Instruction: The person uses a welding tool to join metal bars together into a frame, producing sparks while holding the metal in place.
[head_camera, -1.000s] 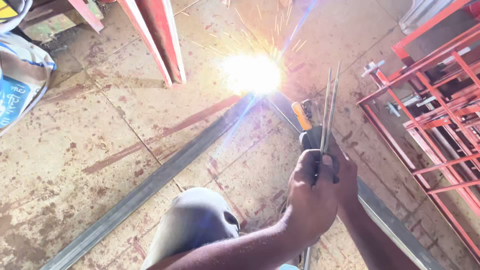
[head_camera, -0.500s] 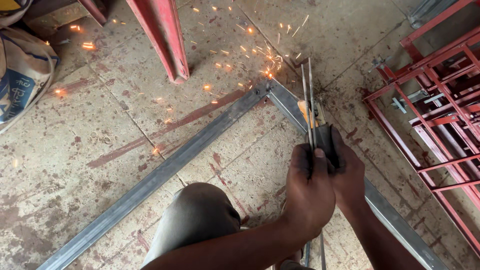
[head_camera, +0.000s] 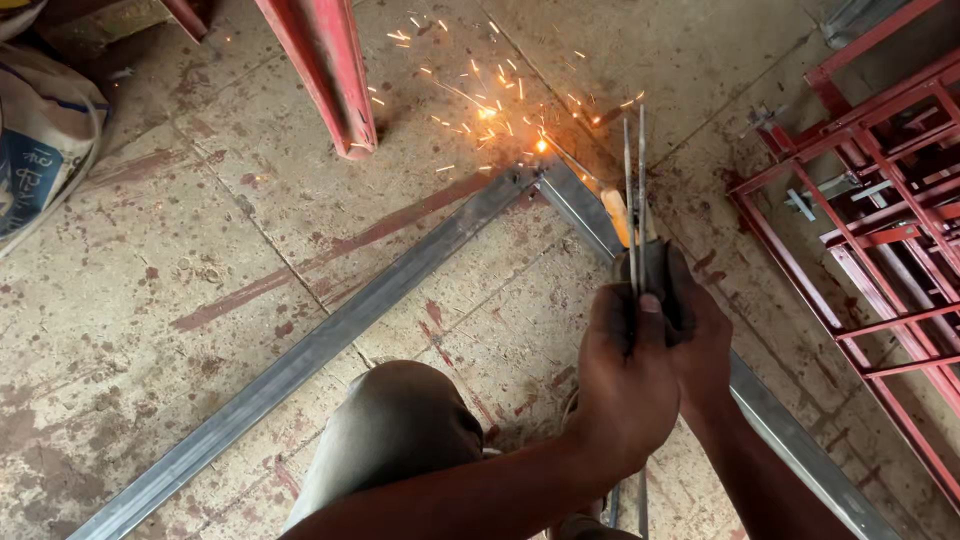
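My left hand (head_camera: 622, 375) is closed around a few thin welding rods (head_camera: 633, 190) that stick up towards the far side. Pressed against it, my right hand (head_camera: 705, 335) grips a dark electrode holder with an orange part (head_camera: 614, 214). The holder's rod reaches to the corner (head_camera: 537, 172) where two grey steel tubes (head_camera: 330, 338) meet on the concrete floor. A small glow and scattered orange sparks sit at that corner. My bent knee (head_camera: 395, 430) is just below the hands.
A red painted steel bar (head_camera: 325, 70) lies at the top left of the corner. Red welded frames (head_camera: 870, 210) are stacked along the right side. A printed sack (head_camera: 40, 140) rests at the far left. The floor is stained concrete.
The bright white arc flash at the corner has died down to a small glow with scattered sparks. Both hands stay together on the rods and holder.
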